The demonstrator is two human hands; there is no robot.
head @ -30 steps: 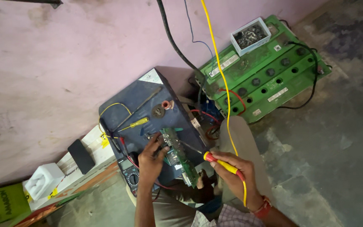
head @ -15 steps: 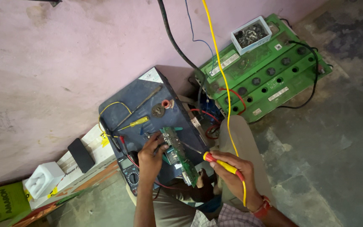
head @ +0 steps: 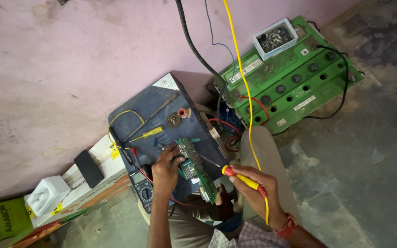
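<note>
Meanwhile the left hand (head: 165, 166) grips a green circuit board (head: 197, 169) while the right hand (head: 253, 190) clasps a yellow-handled soldering iron (head: 240, 178), tip touching the board.

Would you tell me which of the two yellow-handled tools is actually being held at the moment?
The soldering iron, with its yellow cord running up, is gripped in the right hand, tip at the green circuit board. The small yellow screwdriver lies untouched on the dark blue box.

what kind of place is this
Probably a small electronics repair spot on a bare floor: the right hand holds a soldering iron to a circuit board, with a multimeter and green batteries nearby.
</note>
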